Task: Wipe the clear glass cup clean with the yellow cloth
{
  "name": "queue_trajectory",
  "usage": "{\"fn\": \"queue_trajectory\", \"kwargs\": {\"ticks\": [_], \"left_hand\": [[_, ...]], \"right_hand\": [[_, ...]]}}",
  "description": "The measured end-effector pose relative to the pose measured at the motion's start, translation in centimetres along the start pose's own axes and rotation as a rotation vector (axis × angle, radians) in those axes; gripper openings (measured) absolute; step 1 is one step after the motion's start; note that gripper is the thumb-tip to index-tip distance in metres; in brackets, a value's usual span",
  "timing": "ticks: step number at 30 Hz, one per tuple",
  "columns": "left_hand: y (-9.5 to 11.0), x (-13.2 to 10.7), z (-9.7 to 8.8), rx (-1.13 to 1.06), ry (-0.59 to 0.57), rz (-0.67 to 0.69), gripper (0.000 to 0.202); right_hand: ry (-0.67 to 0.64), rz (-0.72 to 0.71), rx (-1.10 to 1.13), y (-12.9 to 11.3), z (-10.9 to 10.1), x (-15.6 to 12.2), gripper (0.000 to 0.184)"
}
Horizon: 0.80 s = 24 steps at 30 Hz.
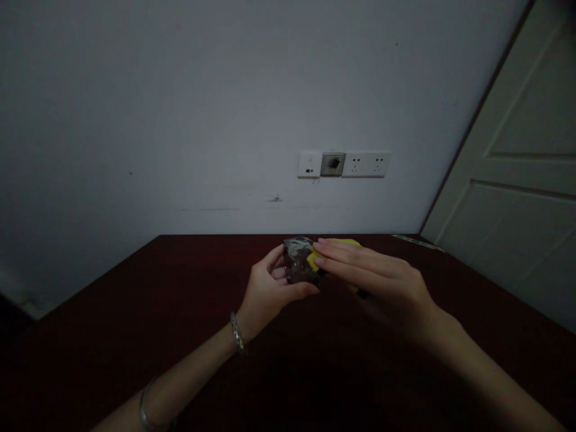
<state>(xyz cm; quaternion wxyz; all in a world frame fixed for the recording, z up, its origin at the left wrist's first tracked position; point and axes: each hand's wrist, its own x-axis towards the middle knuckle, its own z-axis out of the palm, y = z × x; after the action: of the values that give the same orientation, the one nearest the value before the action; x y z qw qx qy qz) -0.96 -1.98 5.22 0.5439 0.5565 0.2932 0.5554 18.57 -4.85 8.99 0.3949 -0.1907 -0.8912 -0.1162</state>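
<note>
My left hand (265, 291) holds a small, shiny, dark see-through object (297, 267), perhaps glass or clear plastic; its exact kind does not show. The thumb lies along the near side and the fingers curl behind it. In my right hand (382, 279) is a yellow sponge-like pad (344, 242) with dark patches along its lower edge. The fingers lie together over the pad, whose left end touches the right side of the shiny object. Part of the pad is hidden under the fingers. Both things are held above the table.
A dark red-brown table (180, 300) reaches back to a pale wall (202, 120). Wall sockets (364, 164) sit above its back edge. A thin pale strip (418, 242) lies at the back right corner, beside a panelled door (517, 210).
</note>
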Motion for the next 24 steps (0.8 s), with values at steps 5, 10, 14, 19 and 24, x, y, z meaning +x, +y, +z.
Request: {"fn": "queue_trajectory", "kwargs": {"ticks": [5, 10, 14, 19, 24], "left_hand": [[-0.5, 0.0, 0.2, 0.078, 0.007, -0.059, 0.079], [-1.3, -0.2, 0.3, 0.115, 0.004, -0.100, 0.084], [-1.8, 0.1, 0.3, 0.118, -0.057, -0.058, 0.073], [-1.7, 0.4, 0.6, 0.204, 0.020, 0.012, 0.052], [-2.0, 0.2, 0.5, 0.109, -0.044, -0.048, 0.072]], "right_hand": [[0.019, 0.064, -0.067, 0.4, 0.6, -0.4, 0.055], [0.022, 0.066, -0.191, 1.1, 0.7, -0.9, 0.050], [-0.021, 0.007, -0.115, 0.5, 1.2, -0.4, 0.043], [-0.119, -0.047, 0.047, -0.8, 1.3, 0.6, 0.036], [-0.080, 0.015, 0.052, 0.2, 1.2, 0.2, 0.042]]}}
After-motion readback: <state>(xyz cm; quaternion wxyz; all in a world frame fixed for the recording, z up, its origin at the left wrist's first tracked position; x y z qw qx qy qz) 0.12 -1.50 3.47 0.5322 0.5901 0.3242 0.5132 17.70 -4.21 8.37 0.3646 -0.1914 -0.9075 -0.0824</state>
